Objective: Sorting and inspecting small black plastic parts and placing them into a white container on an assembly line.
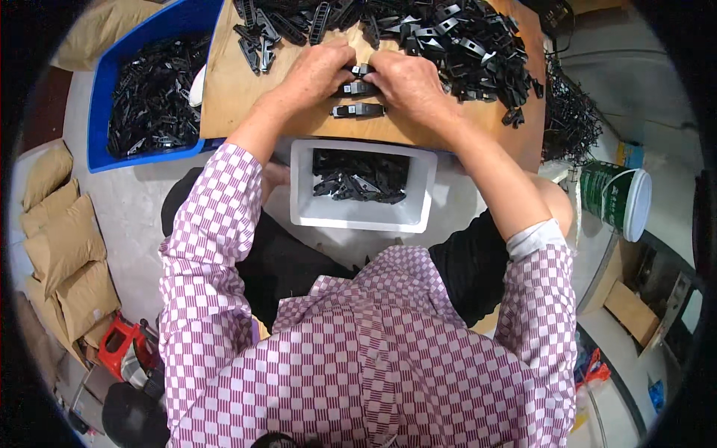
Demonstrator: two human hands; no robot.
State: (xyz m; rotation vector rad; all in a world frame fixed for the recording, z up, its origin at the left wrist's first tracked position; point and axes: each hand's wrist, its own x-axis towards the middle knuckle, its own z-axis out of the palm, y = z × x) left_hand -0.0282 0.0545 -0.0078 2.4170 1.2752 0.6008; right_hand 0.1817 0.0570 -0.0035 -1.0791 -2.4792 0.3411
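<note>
My left hand (320, 71) and my right hand (411, 81) meet over the wooden table, fingers closed on the two ends of a small black plastic part (363, 69). Just below it, a second black piece (357, 89) lies between the hands, its ends close to my fingers. A third black piece (358, 110) rests apart near the front edge. Their exact kind is unclear; each looks like a narrow clip with a pale patch. Beyond my hands, a pile of loose black ribbed parts (317, 21) is at the left, and shiny curved black parts (470, 48) heap up at the right.
A white bin (299, 205) with black pieces stands below the table's front edge (254, 123). At the left is a blue crate (95, 123) full of black parts. Black sprue-like scraps (573, 123) and a green bucket (606, 196) are right. Brown packages (71, 246) line the left wall.
</note>
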